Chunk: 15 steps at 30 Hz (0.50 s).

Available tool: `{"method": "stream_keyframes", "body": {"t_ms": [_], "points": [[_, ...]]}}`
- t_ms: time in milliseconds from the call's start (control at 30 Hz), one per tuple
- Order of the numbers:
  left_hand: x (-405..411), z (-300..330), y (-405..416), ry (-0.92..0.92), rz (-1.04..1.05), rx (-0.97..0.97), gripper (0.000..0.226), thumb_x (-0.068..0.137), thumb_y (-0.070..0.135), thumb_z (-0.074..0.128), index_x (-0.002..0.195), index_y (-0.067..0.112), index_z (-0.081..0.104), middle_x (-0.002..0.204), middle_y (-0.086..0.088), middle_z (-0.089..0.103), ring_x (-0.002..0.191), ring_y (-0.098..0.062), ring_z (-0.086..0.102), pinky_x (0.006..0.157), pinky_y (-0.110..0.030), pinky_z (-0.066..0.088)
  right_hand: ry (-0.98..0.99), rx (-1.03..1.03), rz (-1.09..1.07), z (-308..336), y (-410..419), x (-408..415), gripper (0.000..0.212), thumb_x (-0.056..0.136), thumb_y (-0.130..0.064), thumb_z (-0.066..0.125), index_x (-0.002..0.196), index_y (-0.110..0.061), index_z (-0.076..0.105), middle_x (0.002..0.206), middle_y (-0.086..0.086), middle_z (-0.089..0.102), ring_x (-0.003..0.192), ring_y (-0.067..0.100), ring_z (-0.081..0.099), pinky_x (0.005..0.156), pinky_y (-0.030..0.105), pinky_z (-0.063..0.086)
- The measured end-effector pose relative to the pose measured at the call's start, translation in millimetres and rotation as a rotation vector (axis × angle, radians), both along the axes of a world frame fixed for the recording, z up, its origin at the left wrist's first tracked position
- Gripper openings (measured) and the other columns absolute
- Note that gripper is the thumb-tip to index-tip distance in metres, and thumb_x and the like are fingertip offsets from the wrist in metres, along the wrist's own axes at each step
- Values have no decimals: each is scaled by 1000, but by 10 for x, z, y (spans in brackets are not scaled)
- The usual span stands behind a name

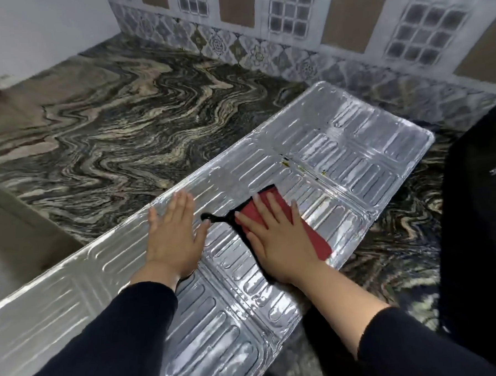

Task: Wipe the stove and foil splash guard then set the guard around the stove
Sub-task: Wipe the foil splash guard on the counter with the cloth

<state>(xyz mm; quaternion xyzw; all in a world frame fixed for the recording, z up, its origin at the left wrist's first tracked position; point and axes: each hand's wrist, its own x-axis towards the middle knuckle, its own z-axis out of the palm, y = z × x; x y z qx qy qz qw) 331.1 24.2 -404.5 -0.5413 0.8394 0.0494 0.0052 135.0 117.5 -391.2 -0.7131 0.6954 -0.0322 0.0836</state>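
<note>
The silver foil splash guard lies flat and unfolded across the marbled countertop, running from the lower left to the upper right. My left hand rests flat on its middle panel, fingers spread, holding nothing. My right hand presses palm-down on a red cloth with a black edge and loop, on the foil just right of my left hand. Small dark and yellowish spots mark the fold beyond the cloth. The dark thing at the right edge may be the stove; I cannot tell.
A patterned tile wall stands behind the counter. At the left a plain wall meets the counter's corner. A grey-brown recess drops below the counter's left edge.
</note>
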Motion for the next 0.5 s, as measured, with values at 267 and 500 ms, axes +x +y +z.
{"method": "stream_keyframes", "body": {"t_ms": [267,500], "points": [[53,-10,9,24,6,-30,77,87,60,-6,150,18,-8,159,2,-10,147,-15,-10,118,-49,-6,-51,-39,109,-41,-736,-91,47,97,-51,17,144,-49,20,161,-4,5,148,18,-2,117,53,-4],[64,-31,-2,-19,15,-48,74,86,61,-9,147,19,-17,156,3,-17,146,-15,-13,112,-44,-14,38,32,-254,-26,-1258,-1087,49,97,-53,11,145,-50,12,162,-2,-2,148,21,-5,116,57,-5]]}}
